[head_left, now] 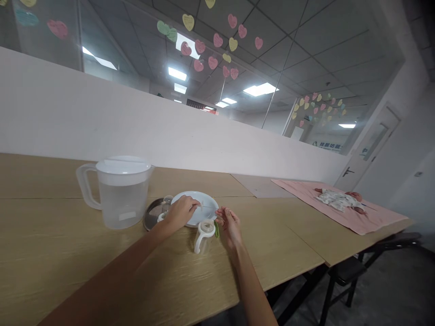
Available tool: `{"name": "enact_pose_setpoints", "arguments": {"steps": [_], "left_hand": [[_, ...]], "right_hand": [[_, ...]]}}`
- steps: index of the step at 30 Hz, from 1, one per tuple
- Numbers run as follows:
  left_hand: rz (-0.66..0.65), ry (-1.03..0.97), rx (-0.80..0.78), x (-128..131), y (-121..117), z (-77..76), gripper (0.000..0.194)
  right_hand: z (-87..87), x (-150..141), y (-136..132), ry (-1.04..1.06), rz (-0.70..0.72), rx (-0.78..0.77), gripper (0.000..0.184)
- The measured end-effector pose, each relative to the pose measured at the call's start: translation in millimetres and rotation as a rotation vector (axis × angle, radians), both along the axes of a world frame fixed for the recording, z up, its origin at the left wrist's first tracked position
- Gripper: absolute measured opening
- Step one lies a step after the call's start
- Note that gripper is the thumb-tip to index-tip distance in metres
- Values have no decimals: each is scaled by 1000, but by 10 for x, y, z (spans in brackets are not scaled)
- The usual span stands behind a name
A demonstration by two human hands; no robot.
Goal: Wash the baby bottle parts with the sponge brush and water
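Above a white plate (194, 196), my left hand (181, 212) pinches one end of a thin pale straw-like piece (208, 206). My right hand (230, 225) has its fingers closed at the piece's other end, just past the plate's right rim. In front of the plate stands a small clear baby bottle (205, 234) with a white collar and handle, its top open. A green piece (216, 229) shows beside it, close to my right hand. Partly behind my left wrist sit a round metal tray (149, 214) and a clear dome-shaped part (167, 202).
A large translucent lidded jug (123, 192) stands on the left of the wooden table (68, 258). At the far right a baby doll (340, 200) lies on a pink cloth (360, 222). A black chair (348, 271) stands by the table's right edge, and a white wall (190, 140) runs behind.
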State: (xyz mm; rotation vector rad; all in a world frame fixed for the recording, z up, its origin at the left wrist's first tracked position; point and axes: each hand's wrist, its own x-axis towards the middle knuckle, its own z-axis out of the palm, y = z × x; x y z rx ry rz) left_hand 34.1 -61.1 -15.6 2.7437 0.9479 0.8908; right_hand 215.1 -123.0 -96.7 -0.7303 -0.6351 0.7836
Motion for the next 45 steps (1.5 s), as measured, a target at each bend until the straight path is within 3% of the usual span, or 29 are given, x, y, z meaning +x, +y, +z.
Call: {"name": "enact_pose_setpoints", "arguments": {"steps": [10,22,28,40,45], "left_hand": [[-86,-26,160,-1,-51,-3,29],[-226,-178,12,60,-44,-79,30],[-233,-132,-4,80,-114,-65,29],[-210,99,244,148,-208,-1,29],[-264,169,348,162,-226,71,25]], "right_hand": [[-78,6,47,-7,39,-13,24],[-42,-48,19,-15,104,-27,25],[-6,-76,-3,-59,79,44,21],[-13,-110,8,-178,110,50,28],[13,-97,-1,-118,97,85,23]]}}
